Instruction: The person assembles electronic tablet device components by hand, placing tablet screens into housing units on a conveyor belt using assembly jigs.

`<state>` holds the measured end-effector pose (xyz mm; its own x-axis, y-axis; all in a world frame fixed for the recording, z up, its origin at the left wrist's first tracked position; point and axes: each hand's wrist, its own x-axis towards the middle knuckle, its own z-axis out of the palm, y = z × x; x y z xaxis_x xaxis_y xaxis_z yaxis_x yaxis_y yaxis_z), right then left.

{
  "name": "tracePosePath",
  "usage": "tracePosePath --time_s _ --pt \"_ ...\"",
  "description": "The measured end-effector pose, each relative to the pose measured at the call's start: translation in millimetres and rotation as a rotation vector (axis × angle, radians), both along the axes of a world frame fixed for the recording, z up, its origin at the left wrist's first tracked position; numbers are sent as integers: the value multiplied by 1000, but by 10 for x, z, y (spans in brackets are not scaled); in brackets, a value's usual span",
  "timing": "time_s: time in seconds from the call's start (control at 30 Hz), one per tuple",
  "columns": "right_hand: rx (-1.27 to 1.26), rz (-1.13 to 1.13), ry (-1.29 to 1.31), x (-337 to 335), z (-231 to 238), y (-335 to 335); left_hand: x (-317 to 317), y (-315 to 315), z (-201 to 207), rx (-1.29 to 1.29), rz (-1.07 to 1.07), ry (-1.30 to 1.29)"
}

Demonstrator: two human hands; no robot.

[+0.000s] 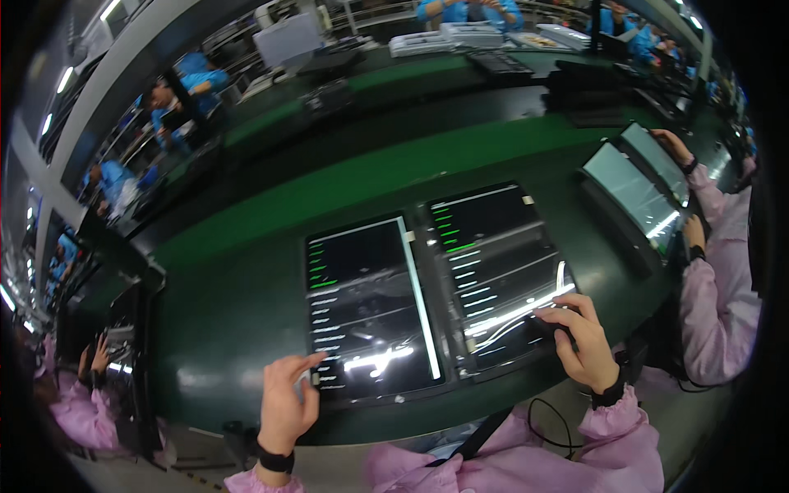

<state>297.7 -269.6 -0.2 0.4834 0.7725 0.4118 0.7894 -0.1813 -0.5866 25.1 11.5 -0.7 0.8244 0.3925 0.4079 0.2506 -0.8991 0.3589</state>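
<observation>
Two flat black tablet-like panels lie side by side on the green bench in front of me, their screens lit with lines of green and white text. At the lower left edge of the left panel (pixel 374 287) is my left hand (pixel 286 403), index finger stretched onto the screen's border and thumb apart. My right hand (pixel 585 341) hovers over or touches the lower right part of the right panel (pixel 493 263), fingers spread and slightly bent; contact is hard to tell. Neither hand grips anything. Both wrists wear black bands below pink sleeves.
A co-worker in pink (pixel 719 271) at the right handles panels with pale lit screens (pixel 633 193). Another person's hands (pixel 100 353) show at far left beside a dark panel. A green belt (pixel 329 177) runs beyond the bench (pixel 218 329); dark panels and white trays (pixel 468 34) stand farther back.
</observation>
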Motion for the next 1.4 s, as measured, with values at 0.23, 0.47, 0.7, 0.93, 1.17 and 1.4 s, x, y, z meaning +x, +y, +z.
tracePosePath --time_s 0.23,0.47,0.7,0.93,1.17,1.4 --pt "-46 51 -65 -14 -44 86 -49 -42 -27 22 -22 -27" --pt "-54 62 -84 3 -90 78 -58 -61 -66 67 -58 11" --pt "5 44 -197 194 81 125 75 56 160 67 -74 -45" --pt "192 28 -59 1419 172 785 1437 679 634 -207 -273 -75" --pt "-82 80 502 2153 -373 1278 2181 1433 -33 -459 -293 267" --pt "-95 161 732 2245 -339 1277 2276 1494 95 -684 -302 326"
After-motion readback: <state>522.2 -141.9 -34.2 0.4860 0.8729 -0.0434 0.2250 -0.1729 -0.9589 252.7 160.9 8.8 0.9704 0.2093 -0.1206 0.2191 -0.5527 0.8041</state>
